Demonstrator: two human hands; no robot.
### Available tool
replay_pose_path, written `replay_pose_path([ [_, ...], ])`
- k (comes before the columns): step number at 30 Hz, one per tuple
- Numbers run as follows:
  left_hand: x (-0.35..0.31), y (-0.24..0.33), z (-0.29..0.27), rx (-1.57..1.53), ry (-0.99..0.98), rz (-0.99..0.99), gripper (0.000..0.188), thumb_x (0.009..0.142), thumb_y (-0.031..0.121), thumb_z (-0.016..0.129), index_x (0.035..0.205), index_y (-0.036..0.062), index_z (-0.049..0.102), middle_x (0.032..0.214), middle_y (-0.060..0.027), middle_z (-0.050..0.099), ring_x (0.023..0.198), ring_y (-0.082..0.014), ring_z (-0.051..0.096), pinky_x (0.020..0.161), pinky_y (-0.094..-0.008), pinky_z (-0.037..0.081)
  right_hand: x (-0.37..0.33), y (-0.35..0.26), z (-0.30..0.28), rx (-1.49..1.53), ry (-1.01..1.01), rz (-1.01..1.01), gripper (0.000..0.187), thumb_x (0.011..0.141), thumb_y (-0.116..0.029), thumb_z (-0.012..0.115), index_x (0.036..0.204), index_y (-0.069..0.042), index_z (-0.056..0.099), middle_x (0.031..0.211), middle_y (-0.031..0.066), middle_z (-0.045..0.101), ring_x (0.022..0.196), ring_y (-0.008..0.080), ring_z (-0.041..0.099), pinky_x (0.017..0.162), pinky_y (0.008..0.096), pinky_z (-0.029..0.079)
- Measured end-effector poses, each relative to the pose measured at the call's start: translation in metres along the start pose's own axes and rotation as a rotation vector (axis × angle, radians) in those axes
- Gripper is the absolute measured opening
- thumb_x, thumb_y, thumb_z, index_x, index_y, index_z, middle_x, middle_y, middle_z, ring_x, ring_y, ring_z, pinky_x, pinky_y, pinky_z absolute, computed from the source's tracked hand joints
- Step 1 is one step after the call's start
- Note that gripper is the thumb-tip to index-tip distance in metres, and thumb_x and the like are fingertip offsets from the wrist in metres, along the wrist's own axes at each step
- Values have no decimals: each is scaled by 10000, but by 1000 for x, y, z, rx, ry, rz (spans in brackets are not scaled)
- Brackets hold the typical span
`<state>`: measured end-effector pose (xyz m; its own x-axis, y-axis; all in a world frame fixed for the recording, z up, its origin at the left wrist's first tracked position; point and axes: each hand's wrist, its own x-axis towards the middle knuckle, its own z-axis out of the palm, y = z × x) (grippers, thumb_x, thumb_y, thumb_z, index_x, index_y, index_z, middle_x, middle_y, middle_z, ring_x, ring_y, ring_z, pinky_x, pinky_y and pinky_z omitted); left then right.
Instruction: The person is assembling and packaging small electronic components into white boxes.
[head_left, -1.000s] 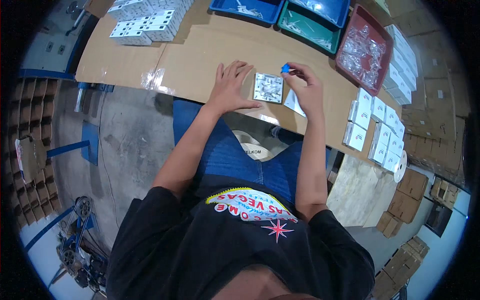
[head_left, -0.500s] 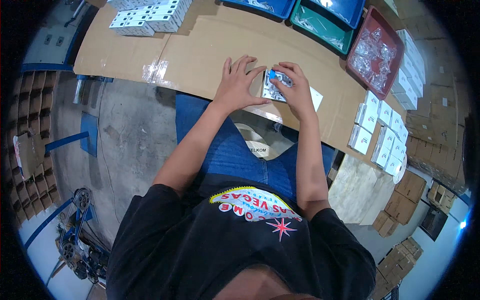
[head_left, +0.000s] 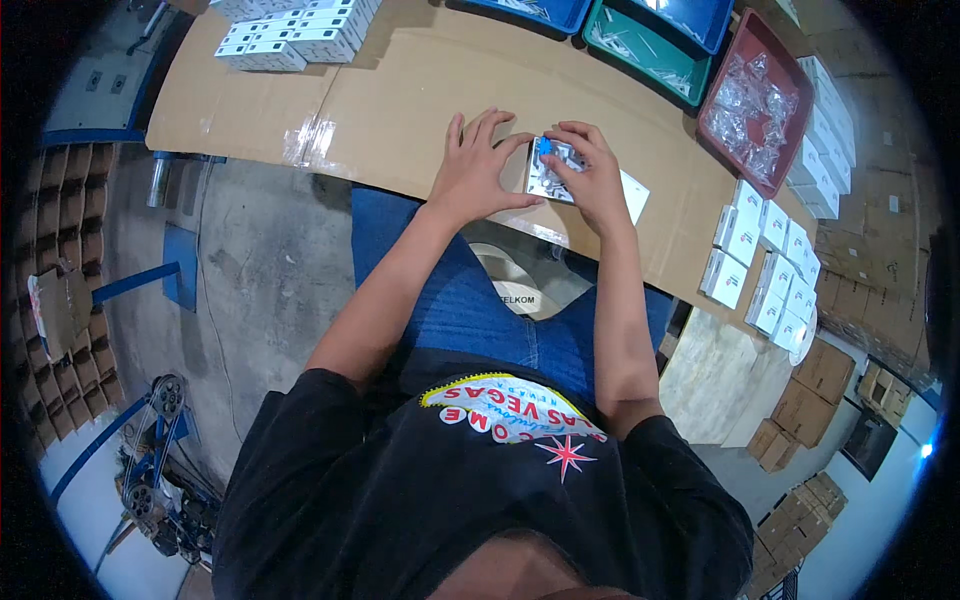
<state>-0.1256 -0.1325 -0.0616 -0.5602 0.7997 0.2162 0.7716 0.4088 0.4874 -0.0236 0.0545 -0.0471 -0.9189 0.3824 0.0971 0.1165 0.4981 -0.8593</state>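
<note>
A small open white box (head_left: 533, 185) lies on the cardboard-covered table in front of me, with grey and white small parts inside. My left hand (head_left: 478, 172) brackets its left end, thumb at the near edge and index finger at the far edge, the other fingers spread. Over the box my right hand (head_left: 592, 180) pinches a small blue piece (head_left: 545, 146) between thumb and fingertips, at the box's far left corner. The piece's exact kind is too small to tell. A white flap or lid (head_left: 634, 196) shows to the right, partly behind my right hand.
Stacked white boxes (head_left: 300, 45) stand far left, and more white boxes (head_left: 768, 260) lie at the right edge. Along the back are a blue tray (head_left: 560, 28), a green tray (head_left: 640, 75) with white sticks, and a red tray (head_left: 715, 125) of clear plastic packets.
Both hands stay nearly in place. The blue piece looks slightly turned, with more of it showing between the right fingertips.
</note>
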Motion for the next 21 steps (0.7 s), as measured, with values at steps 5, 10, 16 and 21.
replay_pose_path([
  [5,0,-1,1,20,-6,-2,854,698,664,800,1392,220,576,1487,-102,440,1497,-299,296,1226,-646,124,1,4,2,20,-2,-7,357,818,-108,798,1170,-75,752,1254,142,623,1190,299,617,1002,373,505],
  [10,1,-1,2,16,-3,2,856,694,663,804,1392,224,573,1480,-103,435,1495,-295,301,1226,-647,124,1,6,2,13,-4,7,355,815,-106,800,1166,-73,754,1252,143,628,1196,303,615,1004,376,505],
  [16,0,-1,2,13,3,4,859,687,655,813,1392,225,575,1479,-102,434,1492,-291,307,1228,-644,123,1,4,2,-3,-8,18,347,821,-122,799,1162,-73,756,1255,141,634,1204,308,613,1002,379,507],
  [21,1,-1,1,10,-5,2,859,685,653,815,1391,222,583,1483,-103,437,1490,-289,310,1229,-643,120,1,3,3,-13,-8,15,340,825,-128,801,1156,-66,755,1244,135,642,1188,307,620,987,386,515],
])
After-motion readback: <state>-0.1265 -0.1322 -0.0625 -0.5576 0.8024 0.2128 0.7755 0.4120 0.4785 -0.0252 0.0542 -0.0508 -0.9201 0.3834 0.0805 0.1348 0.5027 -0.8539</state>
